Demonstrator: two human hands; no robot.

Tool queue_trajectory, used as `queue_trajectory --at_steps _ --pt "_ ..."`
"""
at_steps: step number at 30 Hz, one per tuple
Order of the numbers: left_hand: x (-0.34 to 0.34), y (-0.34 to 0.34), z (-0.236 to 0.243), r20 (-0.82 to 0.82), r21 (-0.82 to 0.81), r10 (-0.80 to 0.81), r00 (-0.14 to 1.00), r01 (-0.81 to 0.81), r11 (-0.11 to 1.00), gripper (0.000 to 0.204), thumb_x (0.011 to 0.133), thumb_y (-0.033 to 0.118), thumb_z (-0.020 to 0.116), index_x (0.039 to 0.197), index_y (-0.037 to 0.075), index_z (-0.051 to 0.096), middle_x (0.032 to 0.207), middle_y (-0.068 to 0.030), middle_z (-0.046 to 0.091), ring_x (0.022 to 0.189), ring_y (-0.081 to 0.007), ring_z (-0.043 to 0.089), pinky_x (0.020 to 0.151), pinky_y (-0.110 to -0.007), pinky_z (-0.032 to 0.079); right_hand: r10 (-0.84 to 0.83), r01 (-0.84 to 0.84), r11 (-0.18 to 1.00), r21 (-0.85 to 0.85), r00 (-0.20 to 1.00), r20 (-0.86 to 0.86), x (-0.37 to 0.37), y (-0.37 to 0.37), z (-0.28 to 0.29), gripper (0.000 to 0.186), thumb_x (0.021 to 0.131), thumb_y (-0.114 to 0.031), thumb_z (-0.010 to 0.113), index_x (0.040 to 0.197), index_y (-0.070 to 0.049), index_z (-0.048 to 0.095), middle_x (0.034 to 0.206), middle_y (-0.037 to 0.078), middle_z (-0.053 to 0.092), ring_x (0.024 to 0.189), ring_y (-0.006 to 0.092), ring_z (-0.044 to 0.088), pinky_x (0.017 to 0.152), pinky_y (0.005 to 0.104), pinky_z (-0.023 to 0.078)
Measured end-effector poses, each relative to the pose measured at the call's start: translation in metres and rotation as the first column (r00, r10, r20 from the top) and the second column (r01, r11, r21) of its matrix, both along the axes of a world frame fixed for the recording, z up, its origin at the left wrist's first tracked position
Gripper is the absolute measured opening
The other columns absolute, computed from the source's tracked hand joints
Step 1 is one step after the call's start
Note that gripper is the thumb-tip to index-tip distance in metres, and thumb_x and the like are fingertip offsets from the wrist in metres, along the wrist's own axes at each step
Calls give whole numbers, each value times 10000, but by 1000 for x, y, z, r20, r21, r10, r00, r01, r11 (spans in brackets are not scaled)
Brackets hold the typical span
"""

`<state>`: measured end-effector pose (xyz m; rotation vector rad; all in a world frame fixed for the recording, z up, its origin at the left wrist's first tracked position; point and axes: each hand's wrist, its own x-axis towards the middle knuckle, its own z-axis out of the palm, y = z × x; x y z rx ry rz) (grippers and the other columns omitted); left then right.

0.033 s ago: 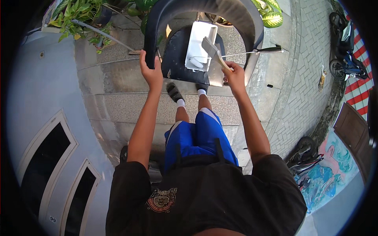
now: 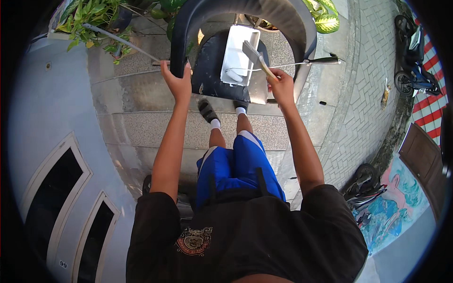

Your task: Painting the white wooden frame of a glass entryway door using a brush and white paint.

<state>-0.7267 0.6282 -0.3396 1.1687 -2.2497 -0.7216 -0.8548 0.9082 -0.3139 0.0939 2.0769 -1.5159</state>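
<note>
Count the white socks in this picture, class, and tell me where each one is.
2. One white sock is on the person's left foot, beside the dark sandal; the other is on the right foot, near the chair's front edge. None seems hidden.

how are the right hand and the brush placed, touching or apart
Touching: the head view shows the right hand gripping the brush by its pale handle.

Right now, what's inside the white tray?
A white roller lies in the tray at the near end, its wire rod running right to a dark handle. The brush in the right hand covers part of the right side; what's beneath is hidden.
</note>
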Motion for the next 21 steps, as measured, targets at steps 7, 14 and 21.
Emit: queue_trajectory --at_steps 7,14,21 --pt "7 -34 -101 421 -122 -83 903 147 982 732 898 372 669 1455 19 350 1344 -224 496 1189 -391 544 943 -425 485 147 -20 921 389 942 -302 -81 -46 -103 244 763 -159 752 948 0 749 832 186 701 669 294 694 667 360 546" --pt "13 -35 -117 435 -503 -145 889 373 779 570 925 205 611 1443 56 423 1506 -159 398 1288 -382 480 975 -434 467 94 74 947 312 866 -490 -93 -77 -158 219 804 -194 742 886 5 701 832 184 710 728 302 709 695 368 551" --pt "14 -34 -121 477 -496 -114 871 374 784 561 909 172 598 1439 74 443 1545 -52 385 1310 -350 462 1001 -429 435 185 -6 932 363 868 -460 -108 -99 -185 207 831 -211 698 945 -40 710 834 174 707 740 327 700 694 378 550"
